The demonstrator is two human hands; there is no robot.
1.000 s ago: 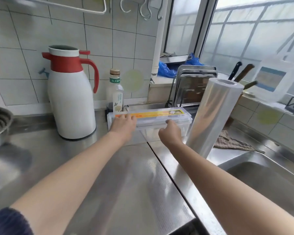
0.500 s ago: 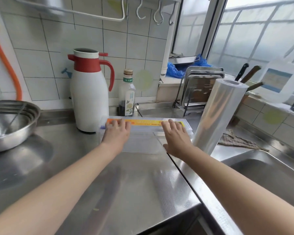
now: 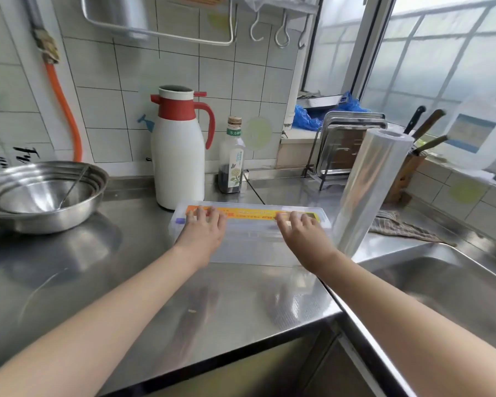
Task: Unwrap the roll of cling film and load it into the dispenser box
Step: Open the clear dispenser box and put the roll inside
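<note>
Both hands, left hand (image 3: 204,227) and right hand (image 3: 301,230), lie flat and spread on the shut dispenser box (image 3: 251,233), gripping nothing; the cling film roll (image 3: 370,190) stands beside it, not loaded.

Hidden and cut-off parts
Both hands cover parts of the clear plastic dispenser box (image 3: 251,239)'s orange label; its small print is unreadable.
</note>
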